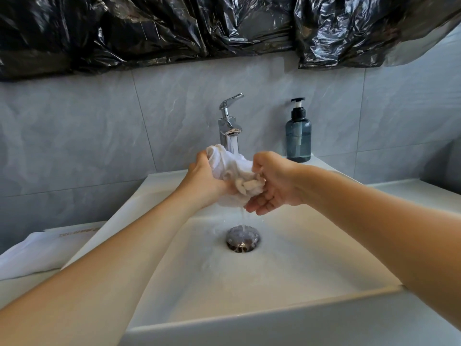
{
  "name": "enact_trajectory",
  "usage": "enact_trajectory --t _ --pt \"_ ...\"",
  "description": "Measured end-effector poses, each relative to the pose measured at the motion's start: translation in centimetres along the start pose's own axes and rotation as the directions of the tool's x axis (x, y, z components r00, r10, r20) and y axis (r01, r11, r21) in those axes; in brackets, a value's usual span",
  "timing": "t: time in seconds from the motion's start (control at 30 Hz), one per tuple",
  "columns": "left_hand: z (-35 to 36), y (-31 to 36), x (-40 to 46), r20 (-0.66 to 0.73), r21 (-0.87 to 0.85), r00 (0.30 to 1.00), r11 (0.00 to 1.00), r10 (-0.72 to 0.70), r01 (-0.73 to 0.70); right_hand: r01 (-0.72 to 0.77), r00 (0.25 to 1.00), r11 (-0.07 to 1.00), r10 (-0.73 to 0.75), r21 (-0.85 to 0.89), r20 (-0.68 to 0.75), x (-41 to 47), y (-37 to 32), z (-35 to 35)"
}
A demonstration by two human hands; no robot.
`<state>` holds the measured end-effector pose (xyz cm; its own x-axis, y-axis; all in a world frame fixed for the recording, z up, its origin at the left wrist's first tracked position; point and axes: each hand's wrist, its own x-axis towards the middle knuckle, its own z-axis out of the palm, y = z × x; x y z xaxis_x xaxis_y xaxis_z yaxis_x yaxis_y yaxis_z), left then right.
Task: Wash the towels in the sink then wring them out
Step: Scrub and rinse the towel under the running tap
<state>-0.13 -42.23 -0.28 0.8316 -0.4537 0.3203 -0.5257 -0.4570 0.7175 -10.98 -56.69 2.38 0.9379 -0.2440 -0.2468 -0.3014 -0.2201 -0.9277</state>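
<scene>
head: white towel [235,171] bunched under running faucet [229,126], above sink [287,270] drain [243,238] | left hand [205,181] grips towel's left side | right hand [270,183] pinches its right end, lower fingers loose | water streams onto drain | soap bottle [298,136] at sink's back right

White towel [234,171]; white sink [274,283]; chrome faucet [228,123]; blue-grey soap bottle [298,138], black pump; black plastic sheeting [174,28].
</scene>
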Motion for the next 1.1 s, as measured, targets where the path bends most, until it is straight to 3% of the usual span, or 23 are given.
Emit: enact_trajectory --t 0.1,0.23,0.43,0.6,0.67,0.73,0.83,0.97,1.1 --pt "-0.3 0.1 0.0 -0.033 -0.070 0.999 0.997 -0.022 0.020 0.068 0.996 0.998 -0.067 -0.017 0.065 -0.3 0.2 -0.6" --pt "-0.5 -0.1 -0.3 0.124 -0.147 0.992 0.989 -0.017 0.036 0.186 0.976 0.962 -0.158 -0.199 0.148 -0.4 0.9 -1.3" --pt "-0.4 0.5 -0.8 0.350 -0.100 0.937 0.995 0.017 0.019 0.175 0.954 0.772 -0.286 -0.612 -0.088 0.0 1.6 -3.1" --pt "-0.6 1.1 -1.0 0.348 -0.037 0.931 0.994 0.111 -0.105 0.230 0.902 0.798 -0.390 -0.558 -0.186 0.6 1.7 -3.0" --pt "-0.5 1.2 -1.1 0.309 -0.024 0.942 0.991 0.132 -0.131 0.289 0.891 0.851 -0.407 -0.439 -0.203 0.6 1.4 -2.7" --pt "-0.4 1.2 -1.2 0.268 -0.042 0.952 0.989 0.147 -0.141 0.318 0.914 0.884 -0.382 -0.343 -0.137 0.5 1.2 -2.7" --pt "-0.2 1.1 -1.5 0.248 -0.044 0.956 0.988 0.156 -0.149 0.291 0.940 0.894 -0.334 -0.341 -0.072 0.8 1.2 -2.9" --pt "-0.4 1.7 -1.3 0.158 -0.082 0.973 0.984 0.169 -0.157 0.330 0.939 0.927 -0.342 -0.179 -0.043 0.5 0.8 -3.4" --pt "-0.7 2.3 -1.1 0.162 -0.140 0.969 0.976 0.187 -0.165 0.310 0.950 0.951 -0.310 -0.006 -0.028 -0.2 0.7 -3.6"
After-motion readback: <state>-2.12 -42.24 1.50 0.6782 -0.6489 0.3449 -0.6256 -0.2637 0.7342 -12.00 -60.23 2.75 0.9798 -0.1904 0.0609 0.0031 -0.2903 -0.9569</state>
